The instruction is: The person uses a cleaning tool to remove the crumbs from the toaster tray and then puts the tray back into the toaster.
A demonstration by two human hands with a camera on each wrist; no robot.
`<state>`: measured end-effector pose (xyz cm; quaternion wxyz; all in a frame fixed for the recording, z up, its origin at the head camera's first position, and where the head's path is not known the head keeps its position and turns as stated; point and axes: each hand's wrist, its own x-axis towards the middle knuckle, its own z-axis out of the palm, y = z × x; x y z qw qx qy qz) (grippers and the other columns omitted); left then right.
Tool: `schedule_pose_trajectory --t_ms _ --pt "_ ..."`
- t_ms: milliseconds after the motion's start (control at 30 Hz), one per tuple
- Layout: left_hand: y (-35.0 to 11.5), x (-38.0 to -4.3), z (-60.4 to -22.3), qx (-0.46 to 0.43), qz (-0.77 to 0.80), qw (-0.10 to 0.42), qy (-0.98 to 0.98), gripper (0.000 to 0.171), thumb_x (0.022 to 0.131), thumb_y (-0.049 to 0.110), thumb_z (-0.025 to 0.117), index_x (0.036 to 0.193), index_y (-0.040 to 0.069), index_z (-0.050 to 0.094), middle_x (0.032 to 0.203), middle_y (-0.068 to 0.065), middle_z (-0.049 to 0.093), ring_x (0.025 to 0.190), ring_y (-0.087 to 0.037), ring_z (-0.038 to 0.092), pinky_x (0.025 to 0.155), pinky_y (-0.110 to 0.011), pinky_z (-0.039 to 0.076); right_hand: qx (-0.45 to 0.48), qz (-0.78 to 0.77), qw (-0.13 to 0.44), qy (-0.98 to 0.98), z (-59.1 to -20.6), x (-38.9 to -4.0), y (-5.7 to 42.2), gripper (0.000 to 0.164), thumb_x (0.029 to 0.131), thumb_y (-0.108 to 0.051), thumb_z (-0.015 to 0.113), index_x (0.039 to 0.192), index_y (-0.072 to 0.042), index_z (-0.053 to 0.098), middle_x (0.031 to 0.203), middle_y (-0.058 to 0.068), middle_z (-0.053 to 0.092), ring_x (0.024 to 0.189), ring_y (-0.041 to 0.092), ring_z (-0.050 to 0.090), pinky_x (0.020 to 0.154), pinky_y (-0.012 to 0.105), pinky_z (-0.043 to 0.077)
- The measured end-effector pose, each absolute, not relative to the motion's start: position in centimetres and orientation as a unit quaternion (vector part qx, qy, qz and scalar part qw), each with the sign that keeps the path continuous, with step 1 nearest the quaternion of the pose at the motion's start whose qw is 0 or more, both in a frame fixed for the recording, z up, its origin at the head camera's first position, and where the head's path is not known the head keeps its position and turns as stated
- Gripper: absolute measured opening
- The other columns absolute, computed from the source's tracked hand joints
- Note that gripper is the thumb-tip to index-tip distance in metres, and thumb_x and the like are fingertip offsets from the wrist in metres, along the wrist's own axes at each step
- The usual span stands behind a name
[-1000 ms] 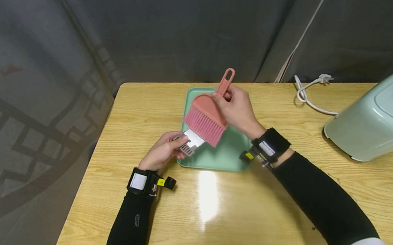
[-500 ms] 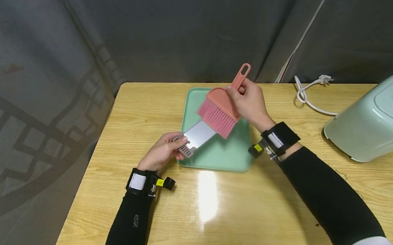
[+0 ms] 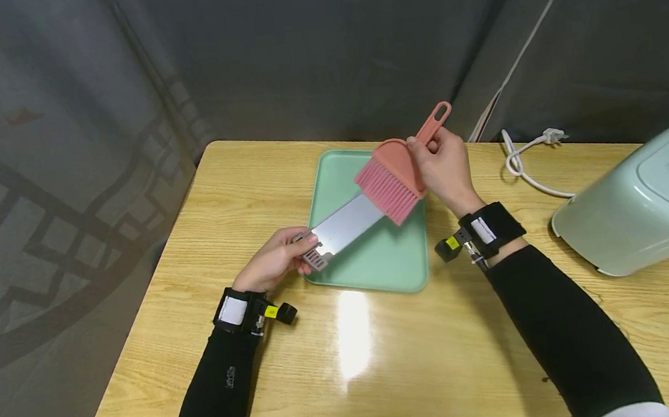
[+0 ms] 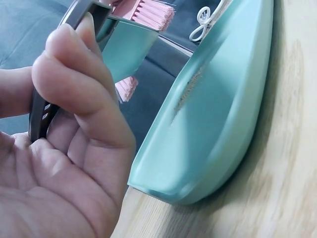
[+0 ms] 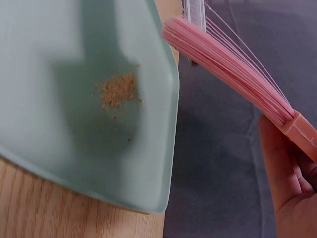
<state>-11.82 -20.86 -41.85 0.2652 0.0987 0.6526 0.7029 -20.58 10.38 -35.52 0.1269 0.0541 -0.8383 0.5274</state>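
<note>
My left hand [image 3: 278, 256] pinches the slotted grey end of a metal crumb tray [image 3: 345, 224], thumb on top. The crumb tray slants up to the right above a green tray [image 3: 373, 278]. In my right hand [image 3: 449, 171] is a pink brush [image 3: 400, 160], gripped low on its handle near the head. Its bristles [image 3: 388, 192] overlap the far end of the crumb tray in the head view. Brown crumbs [image 5: 119, 90] lie in a small heap on the green tray in the right wrist view. My left fingers [image 4: 74, 84] curl at the dark slotted end.
A mint-green toaster-like appliance [image 3: 637, 201] with a lid stands at the right of the wooden table [image 3: 234, 199]. Its white cord and plug [image 3: 515, 159] lie near the back edge. A dark curtain [image 3: 317, 52] hangs behind the table.
The brush has moved right and slightly up along the crumb tray, towards its far end, baring more of the metal. My left hand has hardly moved.
</note>
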Motion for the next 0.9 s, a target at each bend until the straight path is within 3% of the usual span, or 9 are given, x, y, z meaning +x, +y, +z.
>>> schedule_pose_trajectory --t_ms 400,667,900 --pt "-21.1 -11.8 -41.9 0.093 0.699 0.269 0.656 0.032 0.107 0.012 0.049 0.122 -0.015 0.056 0.09 -0.011 0.067 0.065 -0.014 0.058 0.059 -0.023 0.051 0.028 0.522 0.138 -0.841 -35.7 -20.7 11.1 0.036 0.104 -0.031 0.059 0.116 0.002 0.064 0.092 0.016 0.067 0.072 0.006 0.064 0.057 0.014 0.05" --pt "-21.2 -11.9 -41.7 0.1 0.699 0.267 0.656 0.035 0.107 0.011 0.049 0.126 -0.017 0.053 0.09 -0.011 0.067 0.064 -0.013 0.058 0.059 -0.022 0.052 0.025 0.564 0.145 -0.812 -34.9 -20.2 10.7 0.032 0.102 -0.028 0.062 0.114 0.003 0.064 0.085 0.008 0.066 0.067 0.006 0.064 0.055 0.015 0.052" --pt "-21.1 -11.9 -41.7 0.091 0.705 0.263 0.652 0.033 0.107 0.01 0.048 0.125 -0.016 0.054 0.091 -0.011 0.067 0.065 -0.013 0.059 0.06 -0.023 0.053 0.089 0.565 0.136 -0.809 -33.9 -18.4 7.6 0.029 0.102 -0.024 0.064 0.11 0.004 0.064 0.077 0.011 0.063 0.063 0.011 0.062 0.052 0.018 0.05"
